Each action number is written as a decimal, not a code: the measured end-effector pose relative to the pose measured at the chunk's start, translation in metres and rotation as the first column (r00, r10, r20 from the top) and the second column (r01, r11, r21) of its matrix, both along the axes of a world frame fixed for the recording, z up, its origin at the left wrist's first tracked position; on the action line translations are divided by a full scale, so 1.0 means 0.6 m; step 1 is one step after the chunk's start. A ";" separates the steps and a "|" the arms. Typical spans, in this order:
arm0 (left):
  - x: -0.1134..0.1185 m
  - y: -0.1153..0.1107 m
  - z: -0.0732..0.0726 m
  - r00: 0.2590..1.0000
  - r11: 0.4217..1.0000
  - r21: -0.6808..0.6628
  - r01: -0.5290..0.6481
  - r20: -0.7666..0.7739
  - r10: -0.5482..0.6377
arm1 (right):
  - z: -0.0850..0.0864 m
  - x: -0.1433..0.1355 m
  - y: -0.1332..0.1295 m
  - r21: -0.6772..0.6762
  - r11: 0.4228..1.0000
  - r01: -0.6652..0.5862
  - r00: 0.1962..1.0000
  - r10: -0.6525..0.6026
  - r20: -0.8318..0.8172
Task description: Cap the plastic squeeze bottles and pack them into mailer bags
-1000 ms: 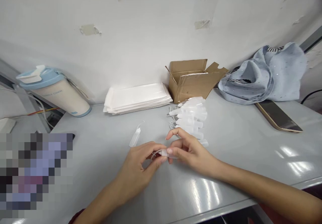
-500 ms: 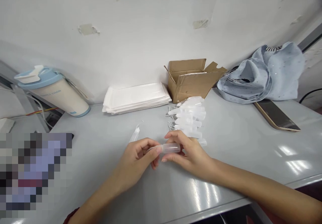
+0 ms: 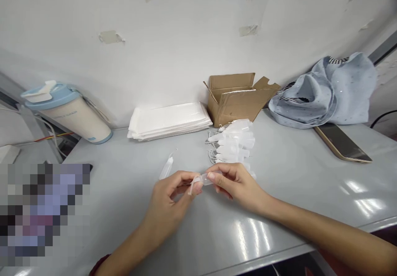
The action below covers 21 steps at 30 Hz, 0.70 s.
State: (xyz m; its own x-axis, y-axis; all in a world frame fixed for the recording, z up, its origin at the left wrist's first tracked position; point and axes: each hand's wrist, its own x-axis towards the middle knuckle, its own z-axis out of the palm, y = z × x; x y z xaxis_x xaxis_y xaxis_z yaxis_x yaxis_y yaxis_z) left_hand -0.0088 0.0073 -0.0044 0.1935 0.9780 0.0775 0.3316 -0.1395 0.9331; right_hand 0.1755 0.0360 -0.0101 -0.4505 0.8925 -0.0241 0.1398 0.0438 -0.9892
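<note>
Between my two hands is a small translucent plastic bottle with a thin strap at its cap end. My left hand pinches the cap end, with the strap sticking out past the thumb. Thumb and fingers of my right hand are closed on the bottle's body. A similar small bottle lies on the grey table just beyond my left hand. Beyond my right hand lies a row of several more such bottles, their straps pointing left; the nearest are partly hidden by that hand.
Behind the bottles stand an open cardboard box and a stack of white packets. A tumbler stands at the left. At the right are a phone and a light blue cloth bag. The left edge holds a blurred-out patch.
My right hand's fingers have closed round the bottle's body; they were spread around it before. The strap now stands out at my left thumb. Other things stay in place.
</note>
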 end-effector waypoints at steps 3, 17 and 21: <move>-0.001 0.006 0.004 1.000 0.995 -0.097 0.013 0.027 -0.010 | -0.010 -0.002 -0.003 0.280 0.959 0.030 0.997 -0.049 0.061; -0.007 -0.001 0.003 0.973 0.979 -0.041 0.200 -0.107 -0.203 | -0.008 0.006 -0.009 0.667 0.745 -0.022 0.997 -0.037 0.074; -0.006 -0.006 -0.011 0.942 0.917 0.330 0.225 -0.314 -0.118 | 0.001 0.004 -0.012 0.422 0.905 -0.055 0.997 0.028 0.069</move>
